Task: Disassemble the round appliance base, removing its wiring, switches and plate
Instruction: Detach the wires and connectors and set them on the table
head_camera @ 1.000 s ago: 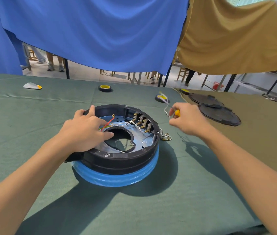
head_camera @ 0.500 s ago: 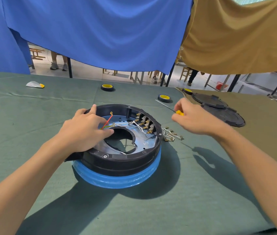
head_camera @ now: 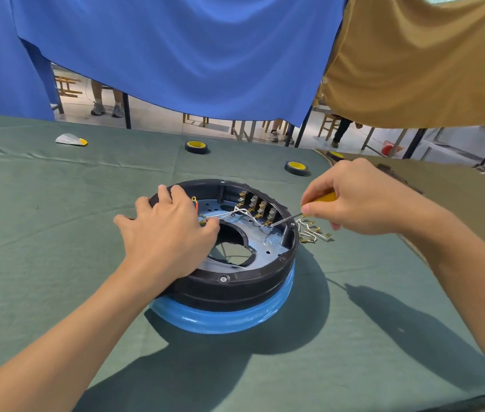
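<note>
Black appliance base point(head_camera: 223, 278) sits on the green cloth point(head_camera: 57, 233), my left hand point(head_camera: 167, 233) spread flat on it for steadiness. My right hand point(head_camera: 360, 200) grips a yellow-handled screwdriver point(head_camera: 326, 197), tip at the switch terminals point(head_camera: 257, 209) to free wires.

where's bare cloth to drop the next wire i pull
Bare green cloth left of the round base, and the near strip in front of it. Crowded right of the base: loose wires by the right hand and screwdriver.
</note>
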`<state>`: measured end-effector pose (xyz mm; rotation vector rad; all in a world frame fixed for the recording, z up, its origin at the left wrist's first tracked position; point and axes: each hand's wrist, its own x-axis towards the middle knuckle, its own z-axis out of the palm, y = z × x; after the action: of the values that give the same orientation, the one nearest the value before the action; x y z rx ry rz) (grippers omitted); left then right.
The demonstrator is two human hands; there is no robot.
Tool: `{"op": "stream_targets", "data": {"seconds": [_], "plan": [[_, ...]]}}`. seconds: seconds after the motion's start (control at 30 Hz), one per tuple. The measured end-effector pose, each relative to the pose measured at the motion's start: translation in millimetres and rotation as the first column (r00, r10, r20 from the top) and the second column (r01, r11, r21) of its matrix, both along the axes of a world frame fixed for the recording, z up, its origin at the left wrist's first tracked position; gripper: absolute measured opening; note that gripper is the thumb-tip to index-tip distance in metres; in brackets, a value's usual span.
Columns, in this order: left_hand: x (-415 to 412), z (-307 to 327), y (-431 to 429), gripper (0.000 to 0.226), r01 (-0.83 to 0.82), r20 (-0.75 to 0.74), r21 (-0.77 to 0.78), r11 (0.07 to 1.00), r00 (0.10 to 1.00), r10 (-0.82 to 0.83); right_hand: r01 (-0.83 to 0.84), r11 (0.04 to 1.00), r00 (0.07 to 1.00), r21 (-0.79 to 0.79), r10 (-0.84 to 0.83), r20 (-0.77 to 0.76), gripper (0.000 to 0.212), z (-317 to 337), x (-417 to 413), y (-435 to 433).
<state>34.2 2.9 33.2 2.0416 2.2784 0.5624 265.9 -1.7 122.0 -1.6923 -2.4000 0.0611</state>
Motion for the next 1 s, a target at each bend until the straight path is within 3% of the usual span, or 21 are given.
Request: {"op": "stream_targets", "data": {"seconds": [0.1, 0.2, 0.4, 0.53, 0.7, 0.87, 1.0], "plan": [[5, -4, -2, 0.066, -0.010, 0.024, 0.005, 1.000, 1.000, 0.009, -0.010, 0.993, 0.988, 0.115, -0.008, 0.156, 0.023, -11, -12, -1], [8, -8, -5, 0.085, 0.012, 0.043, 0.011, 1.000, 0.999, -0.012, -0.003, 0.989, 0.979, 0.150, -0.028, 0.201, 0.026, -14, -21, 2], [-5, 1, 3, 0.064, 0.064, 0.150, 0.049, 0.997, 0.986, -0.071, 0.005, 0.989, 0.981, 0.147, -0.033, 0.192, 0.025, -12, -25, 2], [-12, -1, 10, 0.063, 0.082, 0.039, 0.006, 0.997, 0.996, -0.082, 0.028, 0.990, 0.979, 0.139, -0.056, 0.197, 0.028, -15, -26, 8], [-14, 0, 14, 0.064, 0.159, -0.030, -0.082, 0.984, 0.986, -0.162, 0.095, 0.995, 0.974, -0.003, -0.093, 0.208, 0.037, -17, -25, 20], [-13, 1, 15, 0.062, 0.156, -0.063, -0.162, 0.974, 0.984, -0.168, 0.142, 0.986, 0.977, -0.088, -0.126, 0.170, 0.022, -6, -21, 39], [-13, 2, 16, 0.058, 0.140, -0.051, -0.157, 0.978, 0.987, -0.150, 0.230, 0.938, 0.973, -0.259, -0.228, 0.036, 0.027, 2, -18, 54]]}}
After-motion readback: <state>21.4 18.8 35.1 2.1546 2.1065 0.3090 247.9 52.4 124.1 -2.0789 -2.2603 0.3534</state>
